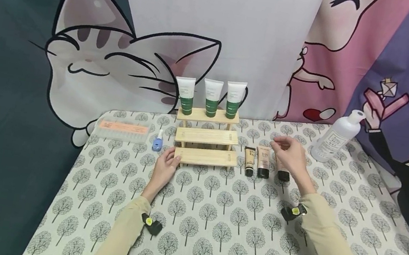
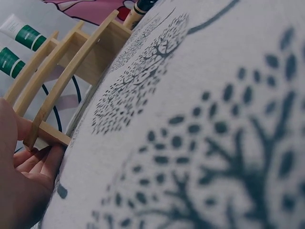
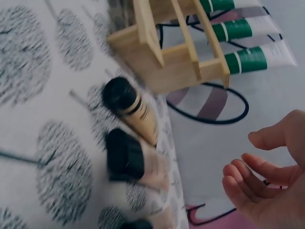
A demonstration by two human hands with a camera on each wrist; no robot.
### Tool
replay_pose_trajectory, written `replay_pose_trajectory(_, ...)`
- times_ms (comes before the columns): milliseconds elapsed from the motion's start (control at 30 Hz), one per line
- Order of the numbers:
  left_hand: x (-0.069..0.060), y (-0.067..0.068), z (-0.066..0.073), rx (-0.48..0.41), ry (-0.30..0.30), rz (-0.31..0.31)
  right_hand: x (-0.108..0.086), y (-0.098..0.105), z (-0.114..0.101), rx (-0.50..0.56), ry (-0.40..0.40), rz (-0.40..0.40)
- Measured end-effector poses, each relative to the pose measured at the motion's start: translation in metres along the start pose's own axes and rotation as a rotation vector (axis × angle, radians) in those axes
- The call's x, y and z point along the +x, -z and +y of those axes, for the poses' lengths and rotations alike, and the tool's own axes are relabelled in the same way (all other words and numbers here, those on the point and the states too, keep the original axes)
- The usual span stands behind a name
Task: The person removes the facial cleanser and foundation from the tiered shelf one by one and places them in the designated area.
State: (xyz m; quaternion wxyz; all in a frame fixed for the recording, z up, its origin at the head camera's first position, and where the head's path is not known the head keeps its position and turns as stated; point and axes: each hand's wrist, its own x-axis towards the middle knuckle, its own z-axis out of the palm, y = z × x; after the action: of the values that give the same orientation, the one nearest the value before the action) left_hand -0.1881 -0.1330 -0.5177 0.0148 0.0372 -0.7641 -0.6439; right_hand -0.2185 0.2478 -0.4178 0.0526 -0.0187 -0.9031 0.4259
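A three-tier wooden rack (image 1: 208, 136) bears three green-and-white tubes (image 1: 212, 97) upright on its top tier. My left hand (image 1: 165, 167) holds the left end of the lowest tier; in the left wrist view the thumb and fingers of that hand (image 2: 28, 171) are around the wood (image 2: 71, 76). My right hand (image 1: 291, 155) hovers over the rightmost tube (image 1: 283, 172), partly covering it. In the right wrist view that hand (image 3: 271, 176) has bent, parted fingers with nothing between them. Beside that tube lie a pink BB tube (image 1: 263, 159) and a slim gold tube (image 1: 249, 159).
A white pump-type bottle (image 1: 336, 137) stands at the back right. Left of the rack lie a small blue bottle (image 1: 158, 142) with a white cap and a clear case (image 1: 123, 130) with an orange label. A printed curtain (image 1: 221, 23) hangs behind the patterned tablecloth (image 1: 189, 223).
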Motion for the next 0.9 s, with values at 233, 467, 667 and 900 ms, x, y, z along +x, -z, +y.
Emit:
replay_pose_trajectory(233,-0.001,-0.001,0.000,0.010,0.008,0.000,0.012,-0.014,-0.021,0.121,0.031,-0.021)
replay_pose_trajectory(467,-0.016,0.000,0.033,0.028,0.032,-0.023,0.024,-0.029,-0.042,0.236,0.037,-0.023)
replay_pose_trajectory(667,-0.003,-0.001,0.008,0.015,0.053,-0.014,0.037,-0.043,-0.056,0.323,0.085,0.029)
replay_pose_trajectory(900,-0.001,-0.001,0.001,0.009,0.026,0.004,0.048,-0.055,-0.073,0.395,0.116,0.044)
